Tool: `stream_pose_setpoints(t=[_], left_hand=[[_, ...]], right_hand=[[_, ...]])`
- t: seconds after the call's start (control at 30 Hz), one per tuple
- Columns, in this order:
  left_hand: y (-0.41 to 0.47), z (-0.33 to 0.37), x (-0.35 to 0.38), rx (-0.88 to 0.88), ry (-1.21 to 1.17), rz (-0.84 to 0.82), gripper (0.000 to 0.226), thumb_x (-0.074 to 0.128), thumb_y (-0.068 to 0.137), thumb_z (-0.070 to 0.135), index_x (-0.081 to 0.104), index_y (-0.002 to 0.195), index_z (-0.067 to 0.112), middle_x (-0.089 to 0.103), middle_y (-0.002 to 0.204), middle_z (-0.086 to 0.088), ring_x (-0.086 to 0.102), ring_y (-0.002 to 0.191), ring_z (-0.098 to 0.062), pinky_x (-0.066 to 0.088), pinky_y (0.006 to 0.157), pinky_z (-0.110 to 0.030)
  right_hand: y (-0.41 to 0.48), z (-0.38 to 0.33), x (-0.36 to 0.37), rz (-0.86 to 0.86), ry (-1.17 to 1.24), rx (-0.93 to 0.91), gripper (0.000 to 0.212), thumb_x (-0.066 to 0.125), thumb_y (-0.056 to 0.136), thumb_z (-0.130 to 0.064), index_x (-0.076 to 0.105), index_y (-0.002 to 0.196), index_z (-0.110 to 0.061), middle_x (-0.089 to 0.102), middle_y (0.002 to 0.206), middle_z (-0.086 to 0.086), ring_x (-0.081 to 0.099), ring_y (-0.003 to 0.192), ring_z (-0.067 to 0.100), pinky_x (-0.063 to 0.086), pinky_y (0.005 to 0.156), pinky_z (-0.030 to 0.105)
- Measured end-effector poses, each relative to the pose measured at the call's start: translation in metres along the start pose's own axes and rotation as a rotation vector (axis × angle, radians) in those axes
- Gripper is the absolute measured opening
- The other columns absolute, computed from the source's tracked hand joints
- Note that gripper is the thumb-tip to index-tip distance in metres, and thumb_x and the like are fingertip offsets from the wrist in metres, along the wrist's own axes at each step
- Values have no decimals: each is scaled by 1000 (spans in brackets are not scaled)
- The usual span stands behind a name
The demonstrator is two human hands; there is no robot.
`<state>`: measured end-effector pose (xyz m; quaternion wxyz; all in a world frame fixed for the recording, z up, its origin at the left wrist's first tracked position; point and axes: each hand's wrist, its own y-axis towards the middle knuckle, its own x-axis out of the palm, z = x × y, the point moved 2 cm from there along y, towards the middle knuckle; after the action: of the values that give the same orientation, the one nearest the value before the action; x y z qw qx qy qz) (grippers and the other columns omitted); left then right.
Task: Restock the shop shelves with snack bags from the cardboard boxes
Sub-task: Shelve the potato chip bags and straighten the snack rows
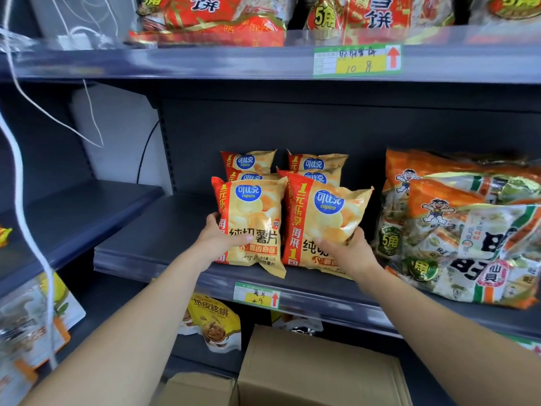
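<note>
Two yellow and red chip bags stand upright at the front of the dark middle shelf. My left hand grips the left chip bag at its lower left edge. My right hand grips the right chip bag at its lower right corner. Behind them stand several more bags of the same chips in two rows. A closed cardboard box sits below the shelf, with a smaller box to its left.
Large orange and green rice-cracker bags fill the shelf's right side. Red snack bags sit on the shelf above. Walnut bags stand on the lower shelf. White cords hang at the left. The shelf left of the chips is bare.
</note>
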<state>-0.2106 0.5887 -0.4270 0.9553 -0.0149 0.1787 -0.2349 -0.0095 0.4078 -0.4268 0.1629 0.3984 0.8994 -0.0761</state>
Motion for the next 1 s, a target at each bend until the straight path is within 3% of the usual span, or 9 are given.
stream_pose_setpoints(t=[0.07, 0.2, 0.3, 0.43, 0.63, 0.73, 0.87, 0.93, 1.0], left_hand=[[7, -1, -1, -30, 19, -34, 107, 87, 64, 30, 18, 145, 24, 57, 124, -1, 57, 113, -23, 45, 101, -47], [20, 0, -5, -81, 18, -139, 114, 91, 53, 33, 22, 145, 29, 59, 124, -1, 60, 111, -24, 47, 98, -49], [31, 2, -6, -79, -1, -180, 112, 89, 58, 25, 19, 145, 31, 60, 123, -2, 61, 109, -24, 48, 97, -48], [47, 7, -5, 5, 7, -166, 109, 89, 59, 17, 23, 145, 33, 62, 120, 3, 60, 110, -21, 48, 98, -48], [64, 10, -6, 101, 25, -114, 112, 88, 62, 17, 15, 145, 41, 57, 124, 4, 56, 115, -20, 47, 98, -48], [71, 10, -8, 21, 33, -202, 135, 93, 43, 32, 5, 145, 44, 56, 127, 1, 59, 113, -24, 46, 99, -49], [81, 6, -7, -4, -8, -234, 156, 95, 21, 40, 2, 147, 42, 55, 129, 0, 58, 115, -24, 45, 101, -49], [83, 3, -5, -11, -36, -252, 153, 95, 23, 38, 7, 148, 37, 58, 127, -1, 59, 114, -24, 45, 101, -48], [83, 1, -4, -20, -47, -292, 132, 93, 32, 31, 25, 144, 26, 63, 122, -3, 62, 111, -23, 47, 99, -46]], right_hand=[[6, -1, 0, -65, 94, -5, 69, 80, 75, -29, 35, 127, -20, 54, 122, -2, 52, 108, 17, 42, 89, 30], [21, 2, 0, -201, 178, -18, 83, 84, 70, -23, 32, 136, -24, 57, 125, -5, 54, 107, 13, 40, 86, 34], [32, 6, 1, -270, 188, -29, 89, 84, 69, -22, 29, 138, -27, 57, 125, -6, 54, 113, 13, 41, 88, 33], [43, 10, 9, -271, 185, -70, 96, 86, 65, -24, 26, 139, -26, 58, 125, -6, 55, 116, 15, 44, 94, 33], [53, 0, 19, -207, 227, -145, 90, 84, 69, -18, 25, 136, -26, 56, 122, -8, 55, 110, 11, 45, 78, 19], [52, 0, 18, -214, 245, -177, 86, 82, 71, -15, 21, 129, -33, 54, 112, -15, 55, 95, -1, 45, 66, 9], [54, 3, 18, -217, 252, -191, 83, 81, 72, -15, 21, 126, -34, 55, 110, -18, 53, 90, -7, 46, 55, 7], [56, 4, 19, -209, 243, -200, 81, 81, 71, -16, 22, 124, -35, 55, 109, -19, 53, 90, -7, 45, 56, 6], [57, 6, 19, -205, 241, -199, 81, 82, 70, -18, 24, 124, -36, 56, 111, -18, 54, 93, -6, 43, 62, 8]])
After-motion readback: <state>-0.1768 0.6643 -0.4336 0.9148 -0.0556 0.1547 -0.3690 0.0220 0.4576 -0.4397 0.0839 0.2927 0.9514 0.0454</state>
